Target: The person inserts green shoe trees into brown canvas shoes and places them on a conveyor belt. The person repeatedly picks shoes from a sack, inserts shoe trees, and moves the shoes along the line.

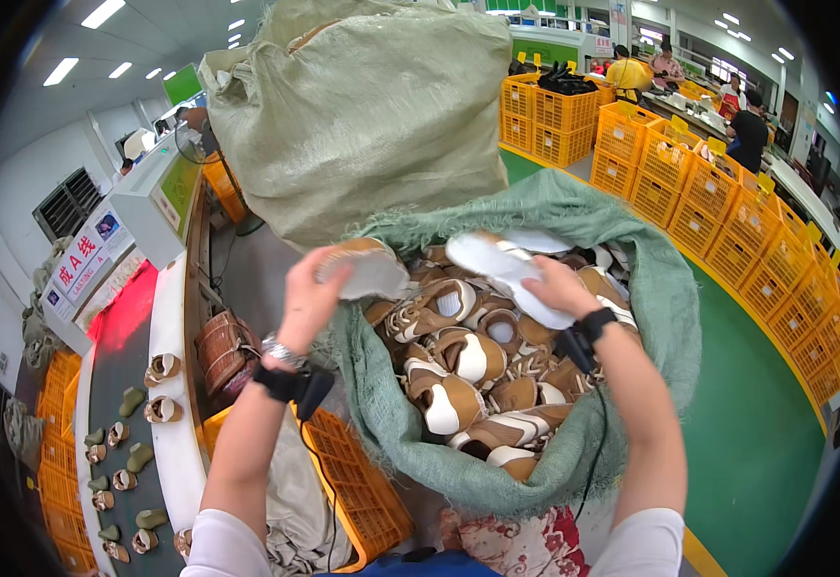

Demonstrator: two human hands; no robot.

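My left hand (310,293) is closed on a brown shoe upper (374,272), its pale underside turned up, at the left rim of a green woven sack (665,317). My right hand (564,291) grips a white-bottomed shoe upper (506,271) by one end above the sack's contents. A second white-bottomed piece lies just behind it; whether that is also in my grip I cannot tell. Inside the sack are many brown and white shoe uppers (468,356) in a loose heap. Dark bands with small devices sit on both wrists.
A big, pale full sack (362,115) stands behind. To the left, a conveyor belt (136,346) carries shoe uppers and green shoe lasts. An orange crate (352,481) with pale cloth is near my left arm. Stacked orange crates (708,197) line the right, with people working beyond.
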